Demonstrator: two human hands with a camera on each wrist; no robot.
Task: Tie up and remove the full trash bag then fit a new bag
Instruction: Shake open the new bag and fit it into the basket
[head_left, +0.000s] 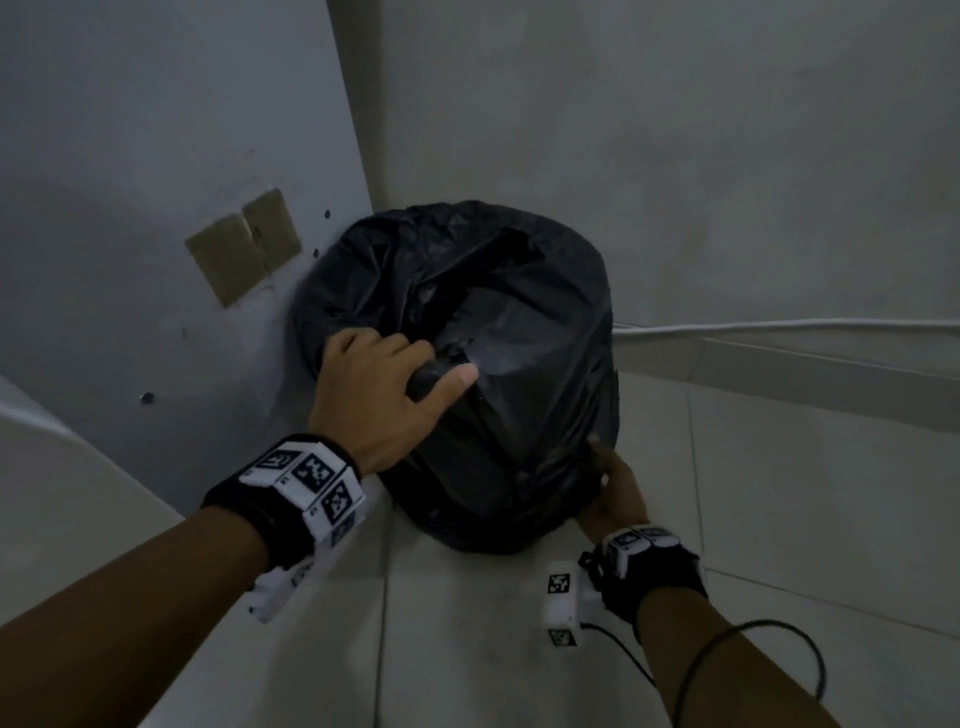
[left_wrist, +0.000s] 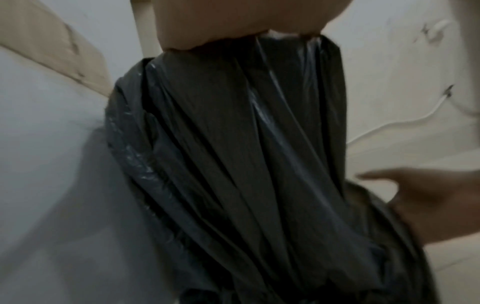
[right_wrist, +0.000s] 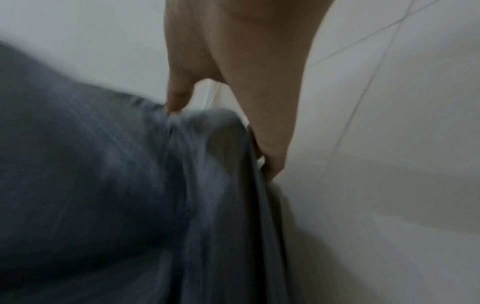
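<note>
— Where is the black trash bag (head_left: 498, 364)?
— In the middle of the head view, tucked in a corner. Gray wall (head_left: 156, 156) touching its left side, pale wall (head_left: 675, 130) just behind. Cannot tell if a bin sits under all that plastic.

— And the left hand (head_left: 379, 395)?
— On top of the bag, left of middle. Fingers and thumb curled round a bunched-up bit of plastic, gripping it. From the left wrist view, tight folds running down from that grip.

— The right hand (head_left: 615, 493)?
— Lower right, at the bag's near edge. Fingers (right_wrist: 272, 148) and thumb pinching a fold of the plastic there. Blurry from the right wrist view, but pinched plastic still plain to see.

— Any room to move?
— None at the left or back, walls too close. Open tiled floor (head_left: 779, 493) at the right and at the bottom of the frame. A white cable (head_left: 779, 325) running along the wall at the right, near the bag's edge. A brown patch (head_left: 241, 244) stuck on the gray wall, upper left, just beside the bag.
</note>
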